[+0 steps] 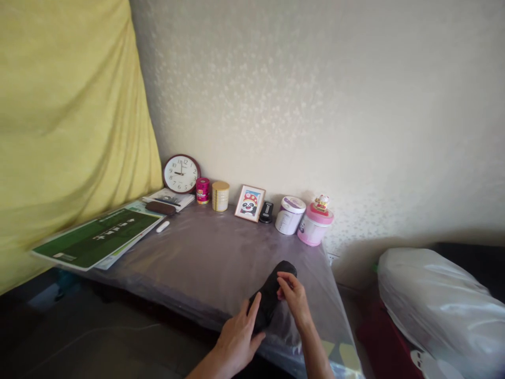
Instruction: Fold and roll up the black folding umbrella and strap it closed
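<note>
A long black bundle (pixel 270 295), soft-looking and rounded at its far end, lies slantwise at the front right of the table; it may be a folded umbrella, but its kind is not clear. My left hand (pixel 240 336) grips its near end, fingers along the left side and thumb beneath. Over the far half, my right hand (pixel 292 295) has thumb and forefinger pinched together against the bundle's right side. Whatever small part sits between those fingertips is too small to make out.
A table (pixel 197 252) under clear plastic carries a clock (pixel 182 173), a pink can (pixel 202 190), a yellow-lidded tin (pixel 220 197), a panda picture frame (pixel 250 203), two tubs (pixel 291 216) and a green board (pixel 106 237). A plastic-wrapped bundle (pixel 437 300) stands right.
</note>
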The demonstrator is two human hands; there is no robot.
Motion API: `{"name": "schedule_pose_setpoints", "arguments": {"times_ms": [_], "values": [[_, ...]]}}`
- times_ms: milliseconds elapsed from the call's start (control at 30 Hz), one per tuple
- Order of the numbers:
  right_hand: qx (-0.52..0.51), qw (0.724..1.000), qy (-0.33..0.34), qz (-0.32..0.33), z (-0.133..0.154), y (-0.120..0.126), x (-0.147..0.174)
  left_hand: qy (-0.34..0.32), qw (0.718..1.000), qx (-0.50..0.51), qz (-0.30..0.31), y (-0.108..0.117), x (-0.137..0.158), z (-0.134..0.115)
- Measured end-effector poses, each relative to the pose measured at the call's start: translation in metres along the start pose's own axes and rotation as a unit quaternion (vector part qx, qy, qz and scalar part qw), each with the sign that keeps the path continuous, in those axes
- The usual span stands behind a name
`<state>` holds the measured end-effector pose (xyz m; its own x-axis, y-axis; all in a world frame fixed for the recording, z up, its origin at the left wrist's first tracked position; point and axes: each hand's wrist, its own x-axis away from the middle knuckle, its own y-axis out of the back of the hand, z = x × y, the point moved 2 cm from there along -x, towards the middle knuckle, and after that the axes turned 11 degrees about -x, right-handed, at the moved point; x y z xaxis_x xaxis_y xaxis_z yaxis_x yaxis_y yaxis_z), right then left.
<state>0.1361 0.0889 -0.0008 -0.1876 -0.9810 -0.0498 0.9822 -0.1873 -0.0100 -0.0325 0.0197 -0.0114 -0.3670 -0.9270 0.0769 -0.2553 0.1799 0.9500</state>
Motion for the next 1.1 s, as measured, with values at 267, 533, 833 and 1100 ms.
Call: {"name": "schedule_pose_setpoints", "arguments": {"times_ms": [267,533,833,1100], "values": [[0.111,0.984,0.11,0.086,0.011,-0.004,0.003,0.004,1.0,0.014,-0.017,-0.008,0.014,0.014],[0.203,0.954,0.174,0.132,0.002,-0.018,0.006,-0.057,0.997,0.008,-0.051,-0.004,0.014,0.006],[0.039,0.998,0.035,0.039,0.014,0.031,0.035,-0.05,0.999,-0.018,0.009,0.002,0.013,0.001],[0.032,0.993,0.003,-0.111,-0.025,0.104,0.04,-0.01,0.977,0.211,0.007,0.007,0.008,0.016]]}}
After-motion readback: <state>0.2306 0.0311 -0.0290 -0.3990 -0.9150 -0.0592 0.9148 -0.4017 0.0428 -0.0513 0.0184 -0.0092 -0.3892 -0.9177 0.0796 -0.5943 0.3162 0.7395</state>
